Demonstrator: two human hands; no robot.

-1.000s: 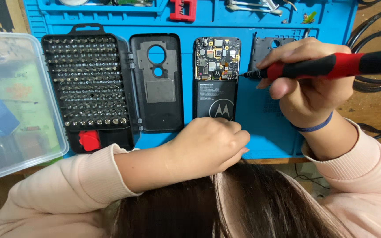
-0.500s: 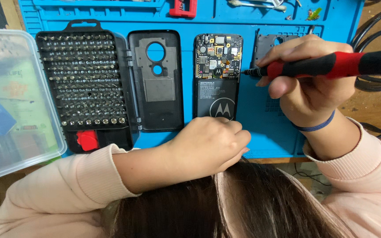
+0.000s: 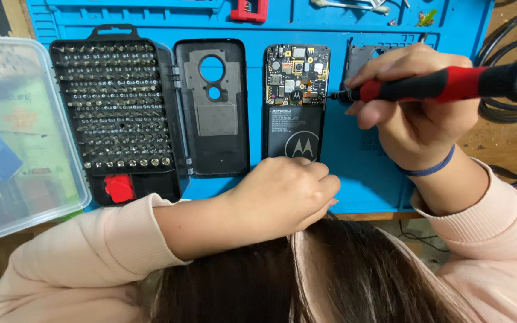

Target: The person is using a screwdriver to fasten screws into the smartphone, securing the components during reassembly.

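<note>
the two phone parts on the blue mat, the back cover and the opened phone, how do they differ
The back cover is a plain dark shell with round cutouts near its top; the opened phone shows a circuit board above a black battery. The back cover lies untouched; the opened phone has the left hand at its lower end and the screwdriver tip, held by the right hand, at its right edge. Both lie flat, upright and side by side on the blue mat.
</note>
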